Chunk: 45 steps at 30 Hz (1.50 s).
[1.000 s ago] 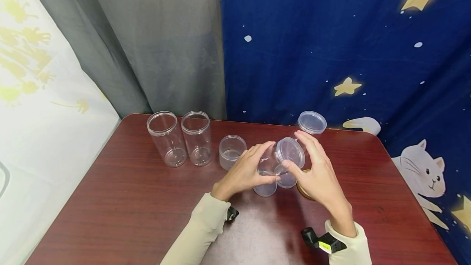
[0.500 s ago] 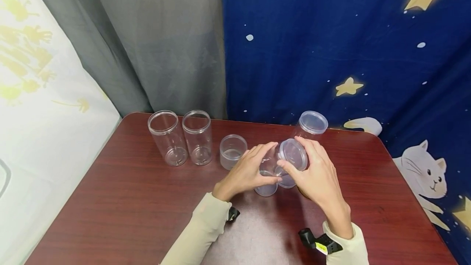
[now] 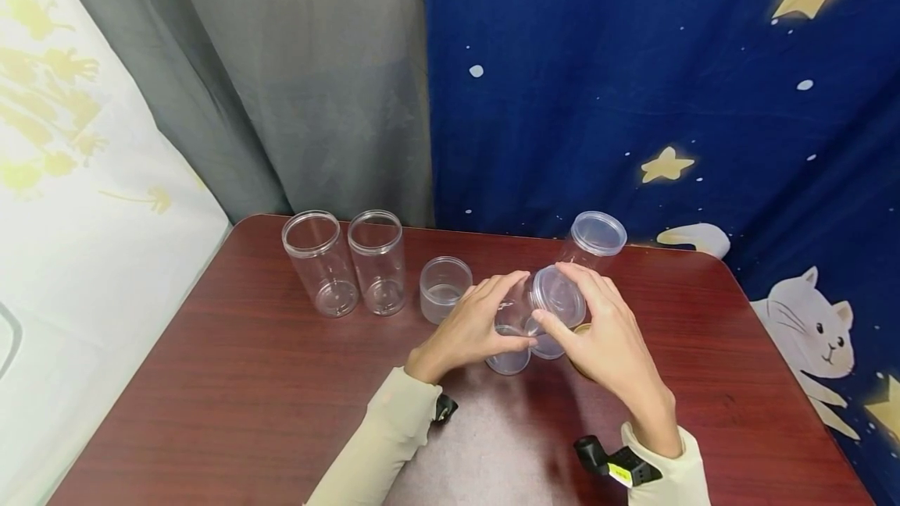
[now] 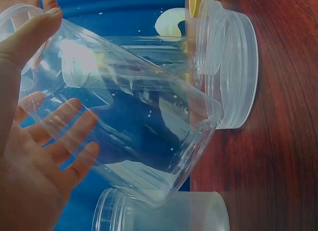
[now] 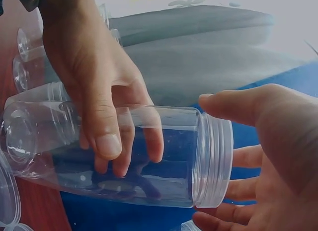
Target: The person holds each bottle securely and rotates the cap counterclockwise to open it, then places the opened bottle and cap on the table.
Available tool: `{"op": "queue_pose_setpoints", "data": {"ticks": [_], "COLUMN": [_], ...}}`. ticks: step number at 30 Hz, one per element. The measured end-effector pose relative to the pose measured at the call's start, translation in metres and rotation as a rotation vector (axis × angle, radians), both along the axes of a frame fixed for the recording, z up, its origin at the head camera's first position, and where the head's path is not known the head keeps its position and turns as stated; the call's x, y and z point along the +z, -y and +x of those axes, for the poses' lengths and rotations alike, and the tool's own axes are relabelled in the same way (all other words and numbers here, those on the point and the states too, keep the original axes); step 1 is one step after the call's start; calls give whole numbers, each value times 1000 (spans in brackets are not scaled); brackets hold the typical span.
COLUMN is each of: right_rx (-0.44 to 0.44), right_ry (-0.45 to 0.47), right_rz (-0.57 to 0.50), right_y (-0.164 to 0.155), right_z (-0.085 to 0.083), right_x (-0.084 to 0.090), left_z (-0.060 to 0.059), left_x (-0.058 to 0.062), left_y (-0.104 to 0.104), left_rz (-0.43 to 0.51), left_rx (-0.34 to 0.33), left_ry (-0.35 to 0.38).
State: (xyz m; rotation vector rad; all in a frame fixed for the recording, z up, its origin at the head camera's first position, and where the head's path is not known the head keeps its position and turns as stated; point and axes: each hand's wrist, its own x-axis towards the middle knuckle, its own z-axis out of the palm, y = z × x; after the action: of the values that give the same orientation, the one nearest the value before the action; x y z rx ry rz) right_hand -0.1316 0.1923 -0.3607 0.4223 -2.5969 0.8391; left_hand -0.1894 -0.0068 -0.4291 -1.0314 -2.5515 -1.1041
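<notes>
Above a dark red worktop (image 3: 232, 381), a person holds a clear plastic jar (image 5: 124, 154) tilted on its side, off the surface, between both hands. The left hand (image 3: 467, 330) wraps the jar's body, thumb on one side and fingers curled round the other, as the right wrist view shows plainly. The right hand (image 3: 608, 338) cups the clear lid (image 3: 558, 297) at the jar's mouth, thumb and fingers spread round its ribbed rim; whether the lid is seated fully or only partway cannot be told. The step in hand looks to be the turning of the lid on the jar's neck, whether on or off cannot be told. The next move would call for a steady grip by the left hand while the right twists the rim squarely, since a smooth, light jar could slip or the lid could cross its thread. Beneath the hands lie loose lids (image 3: 508, 362) on the worktop, with a yellowish disc (image 3: 582, 330) partly hidden by the right hand. Two tall open jars (image 3: 319, 264) and a short frosted jar (image 3: 443, 289) stand in a row at the far left, and a lidded jar (image 3: 596, 236) stands just behind the hands, before a blue star-patterned curtain (image 3: 633, 84).
</notes>
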Motion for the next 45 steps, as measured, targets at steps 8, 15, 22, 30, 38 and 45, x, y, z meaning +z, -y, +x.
{"op": "queue_pose_setpoints", "data": {"ticks": [8, 15, 22, 30, 38, 45], "right_rx": [64, 103, 139, 137, -74, -143], "right_ry": [16, 18, 54, 50, -37, -16], "right_rz": [-7, -7, -20, -47, -2, 66], "right_y": [-2, -3, -5, -4, -1, 2], "right_z": [0, -1, 0, -1, 0, 0], "right_x": [0, 0, 0, 1, 1, 0], "left_z": [0, 0, 0, 0, 0, 0], "left_x": [0, -1, -1, -2, 0, 1], "left_y": [0, 1, 1, 0, 0, -1], "left_rz": [-1, 3, -1, -13, -11, -25], "left_rx": [4, 2, -3, -9, -24, -24], "left_ry": [1, 4, 9, 16, -4, -21]}}
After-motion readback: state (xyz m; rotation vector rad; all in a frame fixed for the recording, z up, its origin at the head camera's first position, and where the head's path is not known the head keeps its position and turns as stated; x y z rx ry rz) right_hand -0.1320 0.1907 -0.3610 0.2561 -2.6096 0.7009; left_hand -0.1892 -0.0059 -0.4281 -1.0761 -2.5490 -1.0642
